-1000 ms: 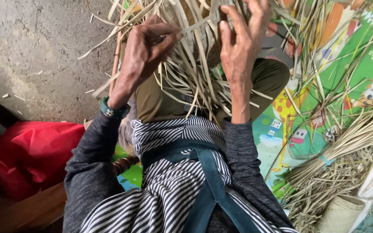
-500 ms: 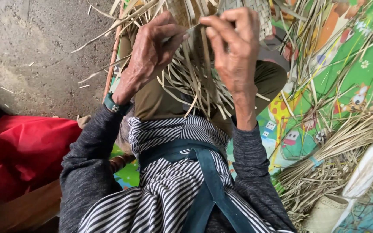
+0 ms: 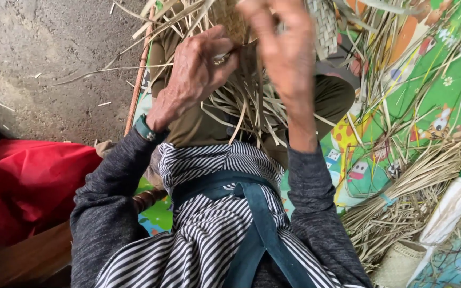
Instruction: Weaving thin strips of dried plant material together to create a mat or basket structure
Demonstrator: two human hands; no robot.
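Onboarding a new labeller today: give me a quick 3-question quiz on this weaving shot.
1. True or false: the left hand pinches a dry straw strip between thumb and fingers.
2. What lies on the colourful mat at the person's right side?
A. a tied bundle of straw
B. a metal bucket
C. a stack of plates
3. Fill in: the soft thing on the concrete floor by the left elbow is a ___ bag.

Key
1. True; the right hand is raised close beside it, blurred.
2. A
3. red
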